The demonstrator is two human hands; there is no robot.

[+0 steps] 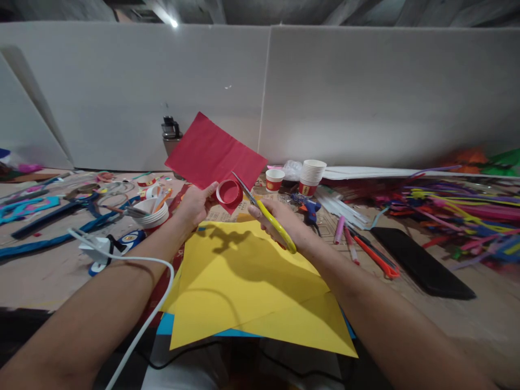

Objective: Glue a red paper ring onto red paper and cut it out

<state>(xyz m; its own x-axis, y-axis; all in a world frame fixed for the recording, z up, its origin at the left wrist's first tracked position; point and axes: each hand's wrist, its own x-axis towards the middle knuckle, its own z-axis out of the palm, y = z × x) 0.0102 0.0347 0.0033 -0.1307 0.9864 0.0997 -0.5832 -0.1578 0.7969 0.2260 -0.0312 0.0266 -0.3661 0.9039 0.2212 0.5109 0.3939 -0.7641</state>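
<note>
My left hand (197, 205) is closed on a sheet of red paper (215, 151) and a small round ring with a pale rim (229, 193) that lies against the paper's lower corner. Yellow-handled scissors (276, 225) are in my right hand (282, 216), their blades pointing up and left beside the ring, at the red paper's edge. Whether the blades touch the paper I cannot tell. Below both hands lie large yellow sheets (260, 281), with my hands' shadow on them and some blue paper (239, 332) showing underneath.
Left stand paper cups (153, 219) holding tools, with a white plug and cable (97, 249) nearby. Behind my right hand are stacked cups (312, 176), a single cup (275, 180) and a blue glue gun (312, 210). Right lie pens, a black phone-like slab (420, 260) and colourful pipe cleaners (467, 211).
</note>
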